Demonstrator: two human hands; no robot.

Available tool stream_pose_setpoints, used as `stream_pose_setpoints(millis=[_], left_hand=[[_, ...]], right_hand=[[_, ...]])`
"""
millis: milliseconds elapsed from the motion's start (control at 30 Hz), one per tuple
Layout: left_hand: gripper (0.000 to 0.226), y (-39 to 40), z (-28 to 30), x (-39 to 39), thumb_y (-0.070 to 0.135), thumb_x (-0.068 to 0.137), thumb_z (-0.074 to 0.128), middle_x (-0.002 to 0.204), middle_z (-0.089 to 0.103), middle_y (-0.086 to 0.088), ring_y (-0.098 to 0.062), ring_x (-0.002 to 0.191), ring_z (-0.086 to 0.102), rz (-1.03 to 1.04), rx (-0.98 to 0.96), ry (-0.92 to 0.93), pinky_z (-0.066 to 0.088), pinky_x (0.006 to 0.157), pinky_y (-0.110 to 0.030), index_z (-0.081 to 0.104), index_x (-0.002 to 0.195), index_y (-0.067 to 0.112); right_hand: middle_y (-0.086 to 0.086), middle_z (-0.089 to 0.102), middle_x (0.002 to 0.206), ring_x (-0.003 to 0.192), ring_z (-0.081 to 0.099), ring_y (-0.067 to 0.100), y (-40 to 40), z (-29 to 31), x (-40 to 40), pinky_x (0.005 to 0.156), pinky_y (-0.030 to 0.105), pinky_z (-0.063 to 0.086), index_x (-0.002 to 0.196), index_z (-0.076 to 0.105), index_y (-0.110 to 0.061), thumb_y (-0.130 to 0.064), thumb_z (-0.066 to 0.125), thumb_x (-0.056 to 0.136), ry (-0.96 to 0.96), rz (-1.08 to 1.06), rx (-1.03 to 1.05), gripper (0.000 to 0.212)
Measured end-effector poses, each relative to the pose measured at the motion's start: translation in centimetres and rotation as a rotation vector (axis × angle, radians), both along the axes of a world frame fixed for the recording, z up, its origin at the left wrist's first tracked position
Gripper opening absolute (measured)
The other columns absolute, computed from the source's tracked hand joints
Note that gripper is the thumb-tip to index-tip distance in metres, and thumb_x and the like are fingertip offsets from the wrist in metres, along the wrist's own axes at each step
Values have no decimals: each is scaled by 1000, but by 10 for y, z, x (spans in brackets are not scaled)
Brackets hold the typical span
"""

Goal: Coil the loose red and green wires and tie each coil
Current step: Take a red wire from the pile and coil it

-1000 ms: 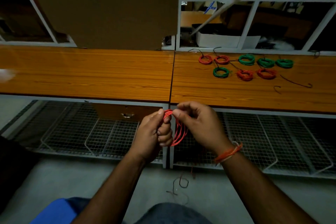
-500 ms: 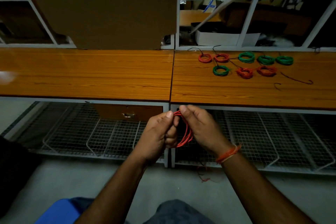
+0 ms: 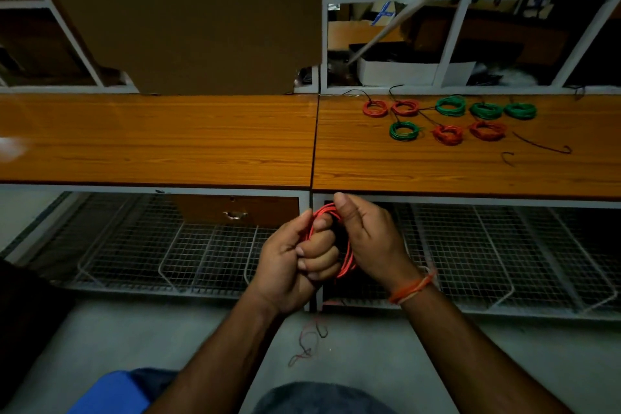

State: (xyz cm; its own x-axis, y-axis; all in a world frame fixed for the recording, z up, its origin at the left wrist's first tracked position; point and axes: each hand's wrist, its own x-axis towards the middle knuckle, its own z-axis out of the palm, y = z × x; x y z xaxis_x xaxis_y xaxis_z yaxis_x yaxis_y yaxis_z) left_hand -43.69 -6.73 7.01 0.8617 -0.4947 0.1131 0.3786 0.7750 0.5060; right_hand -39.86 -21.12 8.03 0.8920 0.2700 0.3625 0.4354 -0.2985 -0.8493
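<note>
Since a second ago both hands have sunk lower and closer together. The left hand (image 3: 295, 262) has its fingers clenched round the red coil (image 3: 347, 247); the right hand (image 3: 368, 239) grips its far side, probably by a pinch. They hang just below the table (image 3: 201, 144) edge, over open floor. Loose red wire (image 3: 307, 343) trails below.

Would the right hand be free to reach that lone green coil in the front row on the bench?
Probably not yet: the right hand grips the red coil along with the left hand. The bench path to the green coil looks unobstructed.
</note>
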Motion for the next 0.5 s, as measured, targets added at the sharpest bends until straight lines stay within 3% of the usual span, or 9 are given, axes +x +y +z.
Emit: stream_pose_setpoints(millis=[100,133,200,267,367,500], left_hand=[[23,-6,3,-1,30,105,46,56,25,9,-5,43,21,70,24,-9,22,44,-20,56,95,11],[24,-8,4,-2,30,105,45,55,24,9,-5,42,19,97,41,-2,20,44,-20,56,94,12],[27,-12,4,-1,30,105,43,53,24,9,-5,41,17,136,57,27,18,42,-20,57,90,12],[27,-13,7,2,31,104,43,51,26,10,-5,41,16,173,45,73,18,39,-19,56,88,13],[30,-2,17,8,31,106,38,53,20,11,-5,42,12,296,-10,184,19,37,-18,53,85,16],[45,24,25,21,21,108,35,50,25,9,-5,45,11,521,-103,315,13,41,-18,52,66,18]], right_hand=[[7,51,65,59,46,9,-6,8,3,56,25,37,77,58,-11,-38,41,107,45,28,24,44],[11,51,66,59,46,10,-7,9,5,57,26,37,79,59,-8,-40,41,107,63,40,26,46],[24,54,73,64,49,29,-9,6,9,61,39,41,85,60,-1,-48,41,106,94,70,44,54],[20,56,71,63,50,30,-12,-1,13,60,40,41,88,62,-2,-53,41,104,154,95,81,57],[-9,54,66,63,49,7,-25,-16,14,60,28,37,79,61,-15,-48,41,104,171,93,37,46],[-1,67,85,81,63,12,-45,-45,6,70,28,48,94,69,-18,-26,55,105,116,104,-125,20]])
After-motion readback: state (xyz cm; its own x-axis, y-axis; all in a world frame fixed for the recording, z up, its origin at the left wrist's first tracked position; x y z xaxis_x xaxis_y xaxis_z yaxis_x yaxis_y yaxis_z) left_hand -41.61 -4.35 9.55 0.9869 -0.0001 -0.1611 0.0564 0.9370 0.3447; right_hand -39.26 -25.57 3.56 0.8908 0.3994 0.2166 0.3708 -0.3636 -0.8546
